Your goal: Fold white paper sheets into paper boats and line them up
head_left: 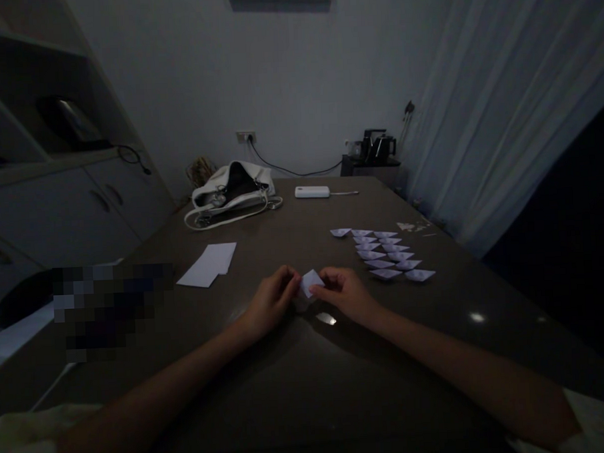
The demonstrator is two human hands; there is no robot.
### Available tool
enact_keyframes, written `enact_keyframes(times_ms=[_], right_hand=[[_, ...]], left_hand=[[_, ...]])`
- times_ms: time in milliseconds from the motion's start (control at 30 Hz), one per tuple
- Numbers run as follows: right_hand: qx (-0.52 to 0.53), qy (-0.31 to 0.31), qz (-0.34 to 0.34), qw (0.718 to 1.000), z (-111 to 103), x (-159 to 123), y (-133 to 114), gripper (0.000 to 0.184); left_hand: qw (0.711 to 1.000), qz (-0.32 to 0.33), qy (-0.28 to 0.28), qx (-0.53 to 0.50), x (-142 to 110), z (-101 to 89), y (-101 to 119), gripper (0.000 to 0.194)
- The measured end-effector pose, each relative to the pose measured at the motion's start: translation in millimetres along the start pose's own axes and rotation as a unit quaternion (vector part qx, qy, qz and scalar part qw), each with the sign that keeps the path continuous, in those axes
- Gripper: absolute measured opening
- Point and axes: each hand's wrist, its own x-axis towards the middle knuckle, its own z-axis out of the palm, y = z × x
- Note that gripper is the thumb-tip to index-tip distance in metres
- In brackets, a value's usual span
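A small folded piece of white paper (pixel 312 281) is pinched between both my hands just above the dark table (pixel 309 386). My left hand (pixel 269 302) grips its left edge and my right hand (pixel 343 291) holds its right side. To the right lie several finished folded paper boats (pixel 389 255) in rows. A short stack of flat white paper sheets (pixel 209 264) rests to the left of my hands.
A white handbag (pixel 230 193) lies at the table's far side, with a white power bank (pixel 312 192) and its cable beside it. Kettles (pixel 376 146) stand on a side table by the curtain. Cabinets line the left wall. A blurred patch covers the left.
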Motion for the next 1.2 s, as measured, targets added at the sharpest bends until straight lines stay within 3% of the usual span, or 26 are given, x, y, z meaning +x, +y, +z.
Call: enact_keyframes(times_ms=[300, 433, 567, 700, 833, 933, 1000, 1200], right_hand=[[-0.029, -0.063, 0.02, 0.997, 0, -1, 4, 0.016], [0.008, -0.062, 0.044, 0.997, 1, -1, 4, 0.019], [0.055, -0.064, 0.046, 0.995, 2, -1, 4, 0.035], [0.079, -0.087, 0.05, 0.992, 1, -2, 6, 0.03], [0.005, -0.058, 0.068, 0.996, -4, -3, 4, 0.026], [-0.065, -0.038, 0.08, 0.994, -8, -3, -1, 0.027], [-0.126, -0.044, 0.079, 0.988, -10, -3, -4, 0.024], [-0.344, -0.079, -0.049, 0.934, -21, -1, -10, 0.007]], left_hand=[[0.998, -0.025, -0.055, -0.02, 4, -3.0, 1, 0.028], [0.999, -0.028, -0.036, -0.014, 4, -1.4, -2, 0.029], [0.998, -0.045, -0.031, -0.044, 4, -0.3, -3, 0.028], [0.998, -0.036, -0.058, 0.001, 5, -3.0, -5, 0.025], [0.988, 0.049, -0.087, 0.118, 4, -9.5, -8, 0.024], [0.968, 0.127, -0.142, 0.162, 5, -12.5, -9, 0.024], [0.958, 0.146, -0.175, 0.175, 6, -12.4, -9, 0.02], [0.955, 0.139, -0.183, 0.188, 5, -7.9, -10, 0.017]])
